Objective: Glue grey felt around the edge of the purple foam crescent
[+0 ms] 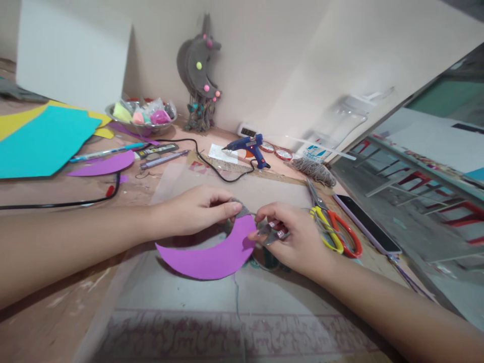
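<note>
Both forearms come in from the lower corners over a clear plastic sheet (pixel 181 292) that covers the table. The left hand (pixel 196 209) has thumb and fingertips pressed together on a small grey piece (pixel 241 208), which sits at the upper tip of the purple crescent (pixel 215 257). The right hand (pixel 295 239) is curled, its thumb and forefinger pinching that same tip from the other side. Something small and shiny shows between its fingers, but what it is cannot be told. The crescent lies flat on the sheet, curving down and away under the left hand, its lower point well below that wrist.

Just right of the crescent, beyond the right hand, lie scissors (pixel 335 229) with yellow and red handles, and further right a dark phone (pixel 366 222). Behind the crescent a blue glue gun (pixel 249 146) stands on its rest, its black cord (pixel 75 203) running off to the left. Far back and left of the crescent a metal bowl (pixel 143 129) holds small clear bags of coloured balls: yellow-green, pink and magenta. To the back right a clear plastic jar (pixel 340 123) leans by the wall; its contents cannot be made out. Left of the crescent lie a second purple cut-out (pixel 104 165) and a teal sheet (pixel 41 141).
</note>
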`<state>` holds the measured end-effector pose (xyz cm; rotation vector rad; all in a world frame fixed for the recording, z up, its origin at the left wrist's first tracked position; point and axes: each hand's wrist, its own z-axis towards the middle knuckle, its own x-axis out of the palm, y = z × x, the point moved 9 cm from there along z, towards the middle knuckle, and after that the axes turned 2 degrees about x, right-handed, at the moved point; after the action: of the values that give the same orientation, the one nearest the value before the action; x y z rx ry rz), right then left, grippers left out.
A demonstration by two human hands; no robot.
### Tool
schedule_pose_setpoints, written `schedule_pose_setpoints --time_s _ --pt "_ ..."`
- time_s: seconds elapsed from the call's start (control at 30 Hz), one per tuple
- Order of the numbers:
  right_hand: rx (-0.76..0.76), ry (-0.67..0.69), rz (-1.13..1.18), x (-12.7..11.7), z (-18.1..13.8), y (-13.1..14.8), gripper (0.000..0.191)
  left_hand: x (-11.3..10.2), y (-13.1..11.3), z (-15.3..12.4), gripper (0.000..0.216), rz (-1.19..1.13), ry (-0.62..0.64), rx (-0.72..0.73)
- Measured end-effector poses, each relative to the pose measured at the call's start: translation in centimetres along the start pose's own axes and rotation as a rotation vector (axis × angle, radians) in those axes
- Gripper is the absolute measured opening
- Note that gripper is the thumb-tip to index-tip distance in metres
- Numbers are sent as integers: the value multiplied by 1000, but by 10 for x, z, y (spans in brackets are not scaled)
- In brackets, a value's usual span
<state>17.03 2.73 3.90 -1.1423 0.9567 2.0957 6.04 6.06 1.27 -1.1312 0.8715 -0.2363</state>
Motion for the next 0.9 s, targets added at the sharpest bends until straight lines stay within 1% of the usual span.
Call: schedule_pose_setpoints --time_s 0.1,0.13,0.23,0.3,0.47,0.63,0.9 --pt "97 38 99 7 2 -7 13 -4 -2 -1 33 37 -27 13" --pt "133 62 143 10 2 -10 13 -4 -2 -1 33 50 -33 16" --pt "250 131 295 20 1 -17 22 -5 -1 0 33 76 -39 19" --pt "296 143 363 23 0 -20 24 -4 1 1 31 87 -43 17" --pt "328 141 413 23 1 -21 22 -4 6 1 30 105 -50 -14" --pt "343 153 440 24 1 -22 22 -2 6 0 28 112 -34 -9" --pt "351 157 446 24 1 -23 25 -4 7 0 15 110 -49 -36"
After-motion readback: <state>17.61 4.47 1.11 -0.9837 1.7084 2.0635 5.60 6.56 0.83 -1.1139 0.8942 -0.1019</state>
